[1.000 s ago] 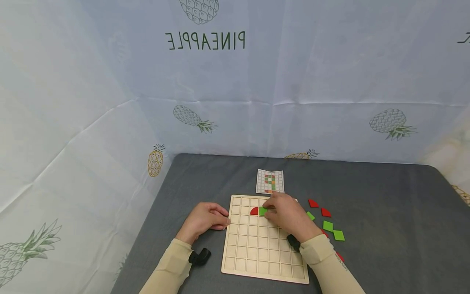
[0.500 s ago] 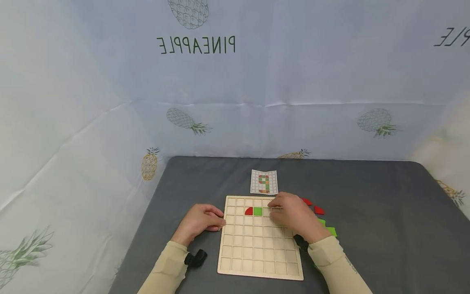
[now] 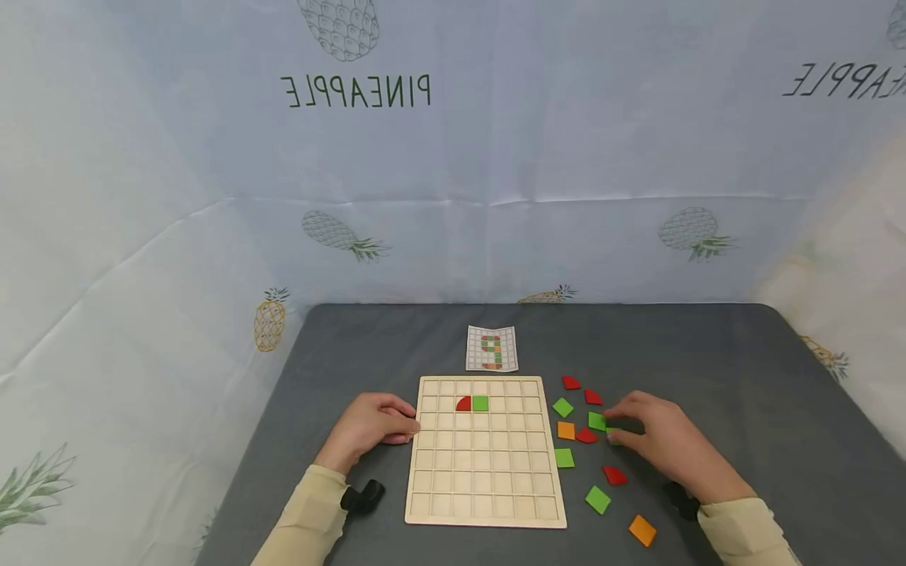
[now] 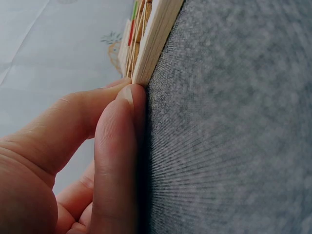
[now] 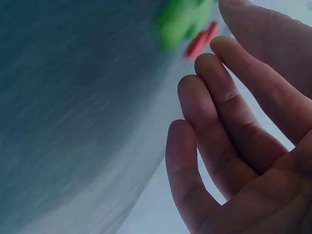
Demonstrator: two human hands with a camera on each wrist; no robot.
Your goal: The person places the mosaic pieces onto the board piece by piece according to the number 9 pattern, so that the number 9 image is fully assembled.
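A pale wooden grid board (image 3: pixel 483 481) lies on the dark table. In its second row, a red quarter-circle tile (image 3: pixel 463 404) sits beside a green square tile (image 3: pixel 480 403). My left hand (image 3: pixel 370 427) pinches the board's left edge; the left wrist view shows thumb and index fingertips right at the wooden rim (image 4: pixel 152 48). To the right of the board, my right hand (image 3: pixel 661 440) reaches over loose tiles, thumb and fingers apart. Its fingertips are close to a green square tile (image 3: pixel 597 421), and another green tile is partly hidden behind them. The right wrist view shows relaxed fingers and blurred tiles.
A printed pattern card (image 3: pixel 491 349) lies behind the board. Several loose tiles are scattered at right, among them an orange square (image 3: pixel 642 530), a red quarter-circle (image 3: pixel 614 475) and a green square (image 3: pixel 598 499). A pineapple-print curtain (image 3: pixel 453 157) hangs behind the table.
My right hand has let go of the green square on the board and moved right to the loose tiles. The left hand stays at the board's edge; the head view has shifted slightly right.
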